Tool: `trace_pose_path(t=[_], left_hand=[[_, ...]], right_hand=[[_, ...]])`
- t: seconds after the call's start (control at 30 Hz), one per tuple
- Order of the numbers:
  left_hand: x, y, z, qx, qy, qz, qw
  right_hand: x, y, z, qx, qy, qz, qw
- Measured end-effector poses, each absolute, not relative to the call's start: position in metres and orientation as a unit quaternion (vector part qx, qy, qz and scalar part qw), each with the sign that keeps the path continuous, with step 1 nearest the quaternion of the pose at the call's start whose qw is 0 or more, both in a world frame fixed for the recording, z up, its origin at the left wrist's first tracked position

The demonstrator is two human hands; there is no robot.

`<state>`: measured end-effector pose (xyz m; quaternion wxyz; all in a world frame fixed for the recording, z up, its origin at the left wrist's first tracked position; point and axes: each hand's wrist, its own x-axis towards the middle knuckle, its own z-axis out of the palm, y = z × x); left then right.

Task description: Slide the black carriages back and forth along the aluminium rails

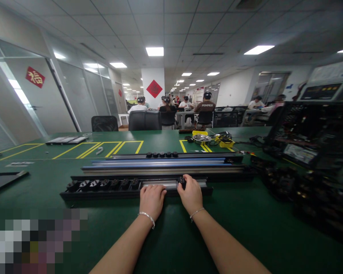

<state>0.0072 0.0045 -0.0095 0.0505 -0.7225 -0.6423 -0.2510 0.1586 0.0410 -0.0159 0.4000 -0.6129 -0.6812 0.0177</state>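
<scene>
A long black track (pixel 103 195) with a silvery channel lies across the green table in front of me. Several round black socket modules (pixel 104 185) sit in a row in its left part, two of them shining paler than the others. My left hand (pixel 152 201) is closed over the track's near edge, to the right of that row, its fingertips hidden in the channel. Between the thumb and fingers of my right hand (pixel 191 194) is one more round black socket module (pixel 181 182), upright at the channel's right part. Whether it touches the channel floor I cannot tell.
Behind lie blue-topped rails (pixel 160 163) and another track bearing several modules (pixel 162 155). Dark clustered parts (pixel 277 179) fill the right side, below a black rack (pixel 311 129). A metal bowl (pixel 202 139) and yellow tray (pixel 225 143) stand farther back. People sit beyond.
</scene>
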Motion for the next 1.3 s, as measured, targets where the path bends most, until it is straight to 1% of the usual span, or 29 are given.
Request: trace_pose_path(t=[0.2, 0.73, 1.3], left_hand=[[0.008, 0.005, -0.01, -0.721, -0.642, -0.254, 0.049], [0.008, 0.006, -0.01, -0.715, -0.649, -0.257, 0.039], [0.009, 0.006, -0.01, -0.715, -0.652, -0.249, 0.04]], right_hand=[[0.161, 0.041, -0.016, -0.62, -0.674, 0.015, 0.402], [0.168, 0.042, -0.017, -0.648, -0.65, -0.042, 0.394], [0.178, 0.04, -0.016, -0.669, -0.632, -0.058, 0.387]])
